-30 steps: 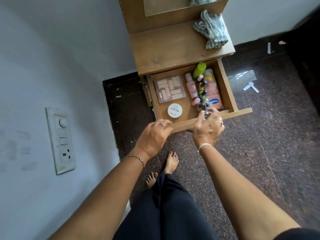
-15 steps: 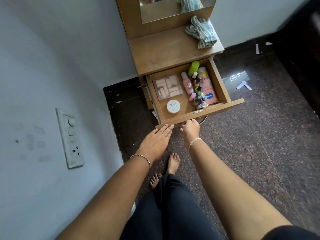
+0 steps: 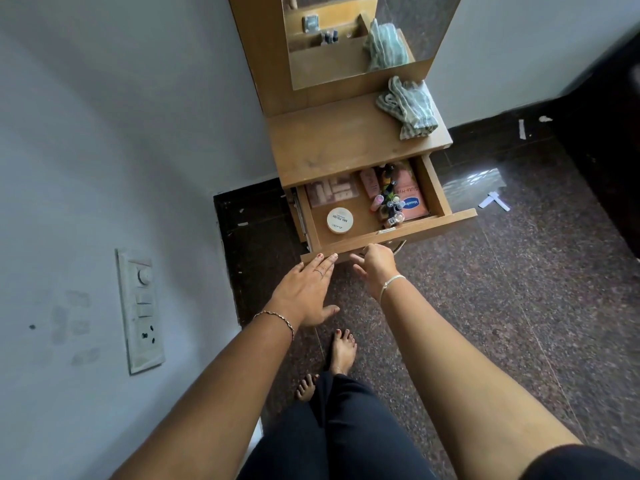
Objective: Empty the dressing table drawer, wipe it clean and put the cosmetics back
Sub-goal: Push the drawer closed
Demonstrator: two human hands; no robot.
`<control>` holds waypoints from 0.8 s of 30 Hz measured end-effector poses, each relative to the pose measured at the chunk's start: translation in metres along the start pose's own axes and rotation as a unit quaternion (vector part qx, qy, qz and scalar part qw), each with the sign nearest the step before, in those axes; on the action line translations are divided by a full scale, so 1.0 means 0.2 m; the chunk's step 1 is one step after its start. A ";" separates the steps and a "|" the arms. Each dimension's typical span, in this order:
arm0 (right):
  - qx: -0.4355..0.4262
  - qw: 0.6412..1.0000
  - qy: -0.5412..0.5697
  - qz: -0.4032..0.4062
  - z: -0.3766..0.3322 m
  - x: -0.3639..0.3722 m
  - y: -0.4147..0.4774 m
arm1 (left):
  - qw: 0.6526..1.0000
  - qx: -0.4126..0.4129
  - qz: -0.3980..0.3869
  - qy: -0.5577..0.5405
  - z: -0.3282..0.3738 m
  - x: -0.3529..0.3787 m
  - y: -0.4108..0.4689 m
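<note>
The wooden drawer (image 3: 446, 225) of the dressing table (image 3: 346, 150) stands partly open. Inside lie a pink palette (image 3: 330, 194), a round white nail-polish-remover tub (image 3: 340, 220), a pink bottle (image 3: 370, 183), an orange lotion tube (image 3: 410, 199) and several small bottles (image 3: 389, 206). My left hand (image 3: 306, 292) lies flat with its fingertips against the drawer front. My right hand (image 3: 375, 266) is beside it, fingers loosely curled at the front's lower edge, holding nothing.
A striped grey-green cloth (image 3: 408, 107) lies on the tabletop's right side below the mirror (image 3: 360, 36). A wall with a switch plate (image 3: 140, 310) is close on the left. Dark speckled floor (image 3: 502, 271) with paper scraps (image 3: 493, 201) spreads right. My bare feet (image 3: 341, 351) stand below the drawer.
My right hand has left the drawer's contents and dropped to the front edge. Both hands are now at the drawer front, and the drawer has slid partway in under the tabletop.
</note>
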State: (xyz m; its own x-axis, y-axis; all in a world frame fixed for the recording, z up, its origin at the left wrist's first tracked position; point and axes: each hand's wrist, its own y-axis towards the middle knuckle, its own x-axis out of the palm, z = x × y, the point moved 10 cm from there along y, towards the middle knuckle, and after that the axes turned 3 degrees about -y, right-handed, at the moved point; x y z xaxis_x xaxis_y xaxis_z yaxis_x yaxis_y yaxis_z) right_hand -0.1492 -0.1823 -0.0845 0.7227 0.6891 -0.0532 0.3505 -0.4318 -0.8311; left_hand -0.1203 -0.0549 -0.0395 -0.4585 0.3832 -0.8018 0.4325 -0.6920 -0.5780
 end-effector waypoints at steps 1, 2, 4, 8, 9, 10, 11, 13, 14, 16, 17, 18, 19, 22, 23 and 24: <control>0.003 1.000 -0.006 -0.004 -0.02 0.01 0.01 | 1.000 -0.005 -0.001 -0.006 -0.02 -0.02 0.02; 0.005 1.000 -0.013 -0.008 -0.04 0.02 0.01 | 1.000 -0.010 -0.003 -0.010 -0.03 -0.03 0.03; 0.006 0.999 -0.031 -0.017 -0.09 0.03 0.03 | 1.000 -0.023 -0.007 -0.018 -0.05 -0.07 0.06; 0.006 0.999 -0.038 -0.030 -0.19 0.09 0.06 | 0.998 -0.050 0.001 -0.036 -0.10 -0.16 0.12; 0.006 0.999 -0.037 -0.032 -0.21 0.11 0.07 | 0.998 -0.053 0.004 -0.034 -0.11 -0.19 0.14; 0.005 0.999 -0.034 -0.033 -0.22 0.13 0.08 | 0.998 -0.056 0.006 -0.029 -0.13 -0.21 0.15; 0.005 0.999 -0.032 -0.034 -0.23 0.15 0.10 | 0.998 -0.056 0.006 -0.021 -0.14 -0.23 0.17; 0.003 0.999 -0.026 -0.036 -0.27 0.19 0.12 | 0.998 -0.057 0.005 -0.003 -0.18 -0.25 0.21; 0.002 0.999 -0.021 -0.038 -0.28 0.21 0.13 | 0.998 -0.056 0.005 0.005 -0.20 -0.26 0.22; -0.001 0.999 -0.022 -0.038 -0.31 0.24 0.15 | 0.998 -0.051 0.005 0.023 -0.23 -0.30 0.24; -0.002 0.999 -0.021 -0.035 -0.33 0.25 0.16 | 0.998 -0.047 0.007 0.037 -0.24 -0.32 0.25; -0.003 0.999 -0.016 -0.032 -0.34 0.27 0.17 | 0.998 -0.040 0.009 0.056 -0.26 -0.33 0.27; -0.003 1.000 -0.012 -0.025 -0.36 0.28 0.19 | 0.996 -0.031 0.010 0.080 -0.28 -0.34 0.28; -0.001 1.000 -0.003 0.004 -0.41 0.31 0.24 | 0.985 -0.003 0.014 0.170 -0.33 -0.37 0.31; 0.001 1.000 0.001 0.017 -0.42 0.31 0.25 | 0.980 0.009 0.015 0.200 -0.34 -0.38 0.33; 0.000 1.000 0.005 0.028 -0.44 0.32 0.26 | 0.974 0.020 0.015 0.225 -0.36 -0.39 0.34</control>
State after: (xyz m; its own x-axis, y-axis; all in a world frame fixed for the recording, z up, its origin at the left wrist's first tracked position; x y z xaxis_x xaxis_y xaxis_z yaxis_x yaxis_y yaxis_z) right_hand -0.0320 -0.2117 -0.0826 0.7471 0.6579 -0.0952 0.3086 -0.4702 -0.8269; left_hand 0.0006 -0.0890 -0.0272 -0.0561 0.5860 -0.8084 0.4053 -0.7266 -0.5549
